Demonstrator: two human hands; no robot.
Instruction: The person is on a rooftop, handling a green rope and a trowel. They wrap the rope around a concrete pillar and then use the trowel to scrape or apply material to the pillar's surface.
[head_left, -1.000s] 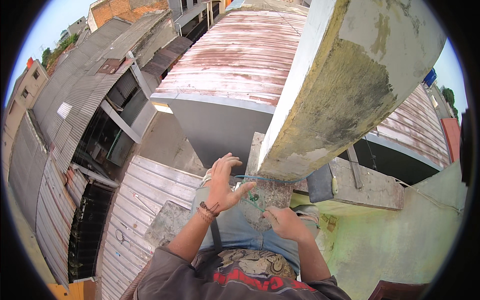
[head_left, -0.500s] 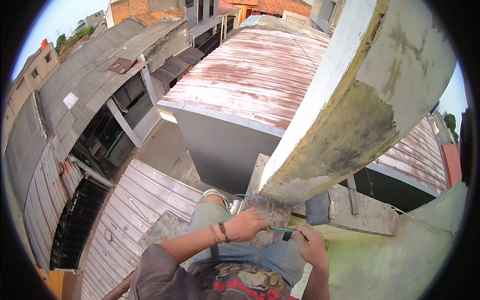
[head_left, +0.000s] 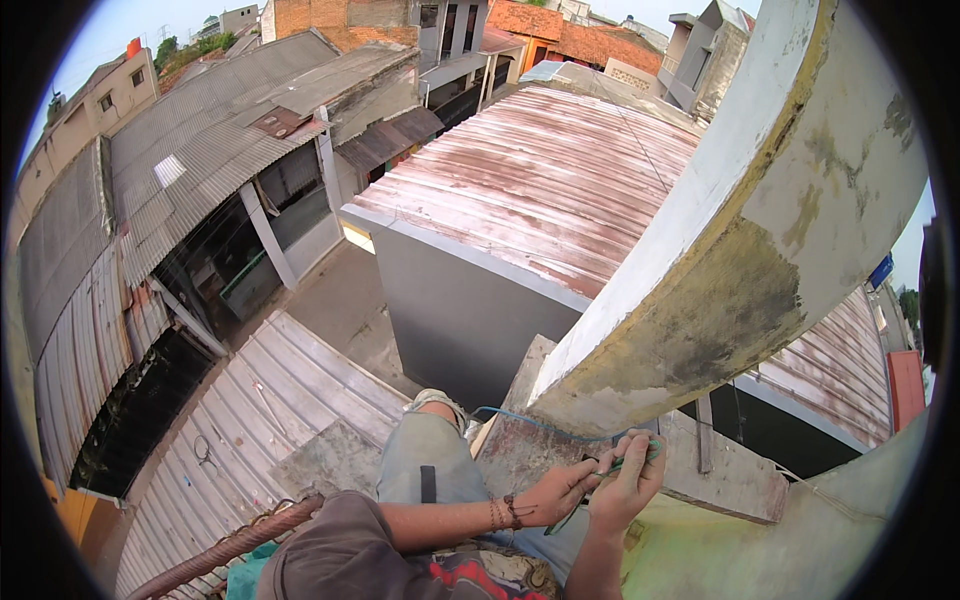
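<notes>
My left hand [head_left: 560, 493], with bracelets at its wrist, is closed on a thin green cord [head_left: 566, 521], part of which hangs below the fingers. Right beside it, my right hand [head_left: 627, 482] is raised and pinches the same cord, which shows at its fingertips. Both hands are close together over my lap, in front of a worn concrete ledge [head_left: 525, 452]. A blue cord [head_left: 540, 426] lies across that ledge at the foot of a large curved wall [head_left: 690, 290] with peeling paint.
A weathered beam [head_left: 730, 485] juts out at right, beside a greenish wall [head_left: 760, 560]. At lower left a thick brown twisted rope [head_left: 235, 550] passes my arm. Below left lies a corrugated metal roof [head_left: 250, 420]; a drop to a lane [head_left: 345, 305] opens beyond.
My left hand has moved right and down to meet my right hand, which has risen slightly. The cord, earlier stretched between them, is now bunched at the fingers. The view has shifted.
</notes>
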